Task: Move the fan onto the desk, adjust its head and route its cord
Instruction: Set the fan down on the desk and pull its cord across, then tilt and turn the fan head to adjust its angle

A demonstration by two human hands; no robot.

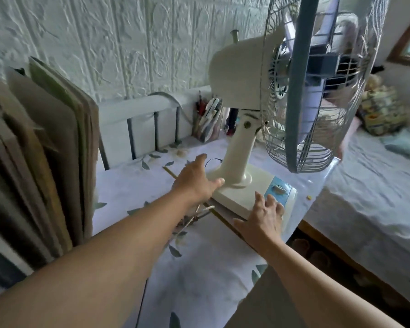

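Note:
A cream desk fan (pixel 240 147) stands upright on the desk (pixel 133 185), which wears a pale cloth with a leaf print. Its wire cage (pixel 317 98) with a blue rim faces right, toward the bed. The square base (pixel 253 192) carries a blue control panel (pixel 278 189). My left hand (pixel 197 179) reaches to the foot of the fan's neck, fingers relaxed, thumb touching the neck's foot. My right hand (pixel 263 216) lies at the base's near edge, fingertips touching the blue panel. A thin dark cord (pixel 211 160) loops behind the left hand.
Tall boards and books (pixel 47 162) lean at the desk's left. A pen holder (pixel 207 119) stands at the back by a white rail (pixel 140 119). A bed (pixel 369 190) lies right of the desk, with a bag (pixel 381 110) on it. A floor gap (pixel 329 261) runs between.

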